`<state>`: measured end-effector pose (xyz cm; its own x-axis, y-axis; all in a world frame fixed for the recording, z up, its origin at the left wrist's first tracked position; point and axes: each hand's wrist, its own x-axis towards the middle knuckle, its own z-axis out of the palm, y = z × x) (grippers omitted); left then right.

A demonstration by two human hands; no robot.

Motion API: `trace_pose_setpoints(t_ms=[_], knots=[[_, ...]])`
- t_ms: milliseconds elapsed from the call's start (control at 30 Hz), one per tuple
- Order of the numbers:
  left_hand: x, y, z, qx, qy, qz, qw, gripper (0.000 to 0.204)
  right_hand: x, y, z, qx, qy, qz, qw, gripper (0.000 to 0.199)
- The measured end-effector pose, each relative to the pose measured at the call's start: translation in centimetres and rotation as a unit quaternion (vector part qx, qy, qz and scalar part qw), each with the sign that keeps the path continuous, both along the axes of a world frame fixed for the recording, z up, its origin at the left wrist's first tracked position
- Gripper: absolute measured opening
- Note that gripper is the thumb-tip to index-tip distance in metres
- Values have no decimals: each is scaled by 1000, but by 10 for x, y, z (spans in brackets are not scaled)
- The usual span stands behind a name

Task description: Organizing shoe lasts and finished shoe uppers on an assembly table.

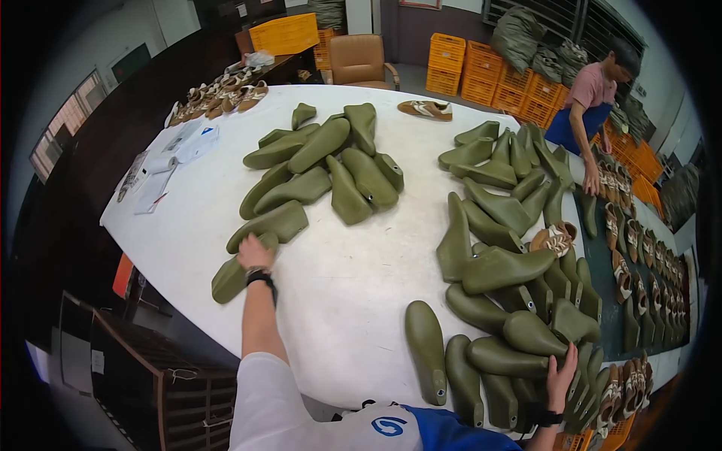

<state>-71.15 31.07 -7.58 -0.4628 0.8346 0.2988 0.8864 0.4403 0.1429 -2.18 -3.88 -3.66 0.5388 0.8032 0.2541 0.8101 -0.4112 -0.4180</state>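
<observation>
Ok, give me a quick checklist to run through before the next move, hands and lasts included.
1. Left hand on a green shoe last: ok.
2. Left hand's grip secure: cannot tell, it is blurred.
3. Right hand at the right-hand heap of lasts: ok, at its near end.
4. Heap holds lasts only: not ok, a brown-and-white sneaker lies among them.
5. Co-worker's hand apart from both hands: ok.
</observation>
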Motion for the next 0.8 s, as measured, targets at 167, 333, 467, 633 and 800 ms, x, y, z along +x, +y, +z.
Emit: trace_pose_setpoints(t_ms=[167,333,467,633,800], knots=[[-45,-39,20,-209,-100,-146,962,69,-3,4,1,8,14,15,1000,62],[22,-73,34,-278,-96,-266,918,67,-19,12,16,-11,8,15,1000,61],[103,-115,57,-194,-257,-307,896,54,-63,23,48,33,-53,78,995,58],[151,-119,99,90,-819,-258,505,40,-145,59,86,73,116,271,953,50],[252,-83,89,132,-925,-353,50,28,-194,94,82,11,765,191,615,58]])
